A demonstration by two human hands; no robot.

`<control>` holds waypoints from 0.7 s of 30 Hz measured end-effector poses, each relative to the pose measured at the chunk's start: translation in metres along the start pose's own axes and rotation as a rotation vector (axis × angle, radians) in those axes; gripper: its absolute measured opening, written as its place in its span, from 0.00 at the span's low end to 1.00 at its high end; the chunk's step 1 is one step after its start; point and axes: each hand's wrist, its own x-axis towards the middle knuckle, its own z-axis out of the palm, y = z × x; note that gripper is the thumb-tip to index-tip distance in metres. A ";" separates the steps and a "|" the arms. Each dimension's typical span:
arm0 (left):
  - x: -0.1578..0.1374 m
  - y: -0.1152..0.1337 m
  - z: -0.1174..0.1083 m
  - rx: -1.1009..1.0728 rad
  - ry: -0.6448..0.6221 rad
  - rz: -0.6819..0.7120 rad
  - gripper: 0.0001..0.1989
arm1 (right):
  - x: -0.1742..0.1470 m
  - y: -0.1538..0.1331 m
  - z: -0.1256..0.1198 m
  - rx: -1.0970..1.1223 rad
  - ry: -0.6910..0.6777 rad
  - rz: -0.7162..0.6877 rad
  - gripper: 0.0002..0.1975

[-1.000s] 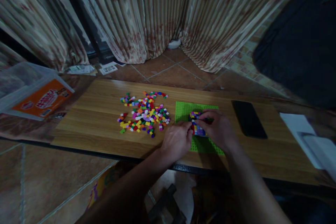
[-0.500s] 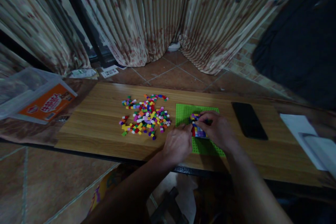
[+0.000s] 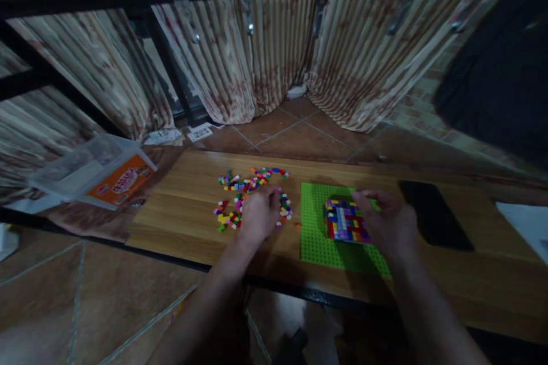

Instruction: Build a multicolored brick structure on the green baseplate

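A block of multicoloured toy bricks stands on the green studded baseplate. My right hand hovers over the block's right side, thumb and fingers drawn together at its far right corner; whatever they may pinch is too small to make out. To the left, my left hand is down in the pile of loose bricks, with its fingers curled. Their tips are partly hidden, and I cannot see what they hold. A single orange brick lies beside the baseplate's left edge.
A black phone-like slab lies right of the baseplate on the wooden table. White paper is at the far right. A clear plastic box with an orange label stands beyond the table's left end. Curtains hang behind.
My left hand has left the brick block and moved left into the loose pile. My right hand has drawn back slightly to the block's right side, uncovering its top. The view has shifted.
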 end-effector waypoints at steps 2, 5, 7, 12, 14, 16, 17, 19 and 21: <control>0.009 -0.013 -0.013 0.114 0.041 -0.078 0.14 | -0.001 -0.003 0.001 -0.001 0.004 -0.004 0.17; 0.017 -0.028 -0.023 0.245 0.069 -0.107 0.13 | -0.001 -0.009 0.002 0.006 -0.017 -0.005 0.17; 0.020 -0.031 -0.023 0.294 0.079 -0.094 0.13 | -0.001 -0.011 0.003 0.009 -0.034 -0.014 0.18; 0.022 -0.026 -0.009 0.385 0.080 -0.001 0.12 | -0.001 -0.015 0.005 0.003 -0.094 -0.023 0.17; 0.023 -0.023 -0.005 0.434 0.070 0.013 0.12 | -0.001 -0.014 0.006 -0.013 -0.099 -0.036 0.16; 0.024 -0.021 -0.002 0.475 0.066 -0.004 0.11 | 0.000 -0.014 0.006 -0.032 -0.096 -0.056 0.17; 0.024 -0.021 -0.001 0.489 0.066 -0.019 0.11 | 0.001 -0.013 0.006 -0.035 -0.098 -0.066 0.17; 0.025 -0.021 0.000 0.503 0.058 -0.038 0.11 | 0.001 -0.013 0.007 -0.026 -0.097 -0.073 0.17; 0.026 -0.021 0.001 0.508 0.048 -0.044 0.12 | 0.001 -0.013 0.006 -0.011 -0.088 -0.069 0.17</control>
